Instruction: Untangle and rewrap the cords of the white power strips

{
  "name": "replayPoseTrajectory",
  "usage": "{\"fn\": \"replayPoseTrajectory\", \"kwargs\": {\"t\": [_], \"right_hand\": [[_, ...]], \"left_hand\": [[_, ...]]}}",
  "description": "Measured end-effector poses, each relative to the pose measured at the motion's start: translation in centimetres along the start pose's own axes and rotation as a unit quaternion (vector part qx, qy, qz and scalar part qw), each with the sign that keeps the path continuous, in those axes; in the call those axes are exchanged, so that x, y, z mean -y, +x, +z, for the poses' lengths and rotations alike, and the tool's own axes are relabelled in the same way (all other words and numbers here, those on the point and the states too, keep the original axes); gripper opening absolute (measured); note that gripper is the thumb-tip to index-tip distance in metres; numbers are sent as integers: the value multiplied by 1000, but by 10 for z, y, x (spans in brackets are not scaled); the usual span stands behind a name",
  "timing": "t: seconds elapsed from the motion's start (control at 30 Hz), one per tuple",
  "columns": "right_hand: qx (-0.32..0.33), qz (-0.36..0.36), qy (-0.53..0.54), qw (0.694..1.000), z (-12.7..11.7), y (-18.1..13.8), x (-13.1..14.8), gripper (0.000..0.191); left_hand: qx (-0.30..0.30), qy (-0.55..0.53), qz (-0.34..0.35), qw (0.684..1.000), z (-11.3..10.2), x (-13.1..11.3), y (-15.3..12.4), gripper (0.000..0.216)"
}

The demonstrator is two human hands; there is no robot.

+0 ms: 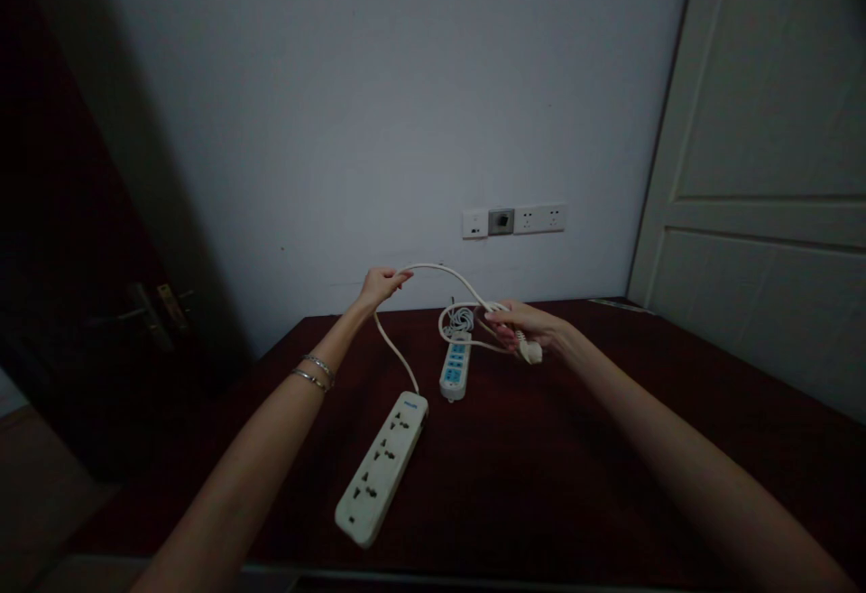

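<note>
A white power strip (382, 471) with three sockets lies slanted on the dark table, left of centre. From its far end a white cord (433, 266) rises to my left hand (384, 288), whose fingers are closed round it. The cord then arches across to my right hand (518, 322), which grips a loop of it. A white plug (531, 352) hangs just below my right hand's fingers. Between and beyond my hands lies a second power strip (456, 367) with blue sockets. Its grey cord (461, 320) is coiled behind it.
The dark red table (514, 494) reaches back to a pale wall (379, 124). Wall sockets (539, 218) and a grey switch plate (502, 221) sit low on that wall. A dark door with a handle (150, 315) stands at left, a pale panelled door (764, 160) at right.
</note>
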State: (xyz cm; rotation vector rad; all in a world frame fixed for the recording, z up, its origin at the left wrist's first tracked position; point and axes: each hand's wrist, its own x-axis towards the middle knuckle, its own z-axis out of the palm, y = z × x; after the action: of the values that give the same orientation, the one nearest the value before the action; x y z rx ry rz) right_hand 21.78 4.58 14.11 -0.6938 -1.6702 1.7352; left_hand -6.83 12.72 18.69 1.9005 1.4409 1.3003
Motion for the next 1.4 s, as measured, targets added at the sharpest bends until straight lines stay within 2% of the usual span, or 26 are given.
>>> {"fn": "replayPoseTrajectory", "kwargs": {"t": [0.07,0.13,0.2,0.27,0.37,0.5,0.6,0.7,0.73,0.8,0.87,0.9,0.97,1.07,1.13,1.23,1.3,1.4], "right_hand": [[-5,-2,50,999,0,2,3,39],[15,-7,109,994,0,5,7,39],[42,-12,150,988,-1,7,13,37],[60,-18,170,983,-1,9,20,37],[79,-9,154,985,0,10,31,35],[131,2,144,981,5,10,45,39],[173,-40,173,969,10,9,54,40],[225,-111,211,945,13,8,62,37],[245,-148,231,930,14,8,64,36],[277,-226,270,894,15,8,69,36],[282,-268,281,877,15,8,75,36],[270,-270,274,883,15,8,78,37],[221,-244,238,914,17,7,83,39],[92,-173,162,967,21,8,86,41],[0,-141,113,984,24,10,82,36],[-103,-142,60,983,28,15,73,25],[-138,-134,26,981,29,18,67,23],[-137,-80,-36,987,30,22,63,26]], "left_hand": [[87,22,-2,996,1,4,0,34],[199,14,22,980,1,2,-3,31],[293,-42,50,954,-1,-8,-9,61],[354,-128,58,925,-6,-25,-15,82],[380,-203,68,900,-8,-55,-26,81],[344,-193,127,910,6,-85,-34,78],[358,-235,114,896,22,-88,-33,65],[447,-234,64,861,38,-76,-34,40],[460,-234,49,855,45,-70,-36,32],[435,-269,30,859,57,-61,-43,25],[386,-341,27,857,64,-57,-51,28],[373,-372,28,850,65,-56,-54,32],[378,-406,31,832,60,-59,-59,43],[388,-409,30,825,42,-68,-58,59],[354,-383,32,853,33,-72,-54,63],[246,-288,36,925,29,-78,-47,53],[198,-219,51,954,31,-81,-44,44],[196,-129,97,967,34,-87,-42,45]]}}
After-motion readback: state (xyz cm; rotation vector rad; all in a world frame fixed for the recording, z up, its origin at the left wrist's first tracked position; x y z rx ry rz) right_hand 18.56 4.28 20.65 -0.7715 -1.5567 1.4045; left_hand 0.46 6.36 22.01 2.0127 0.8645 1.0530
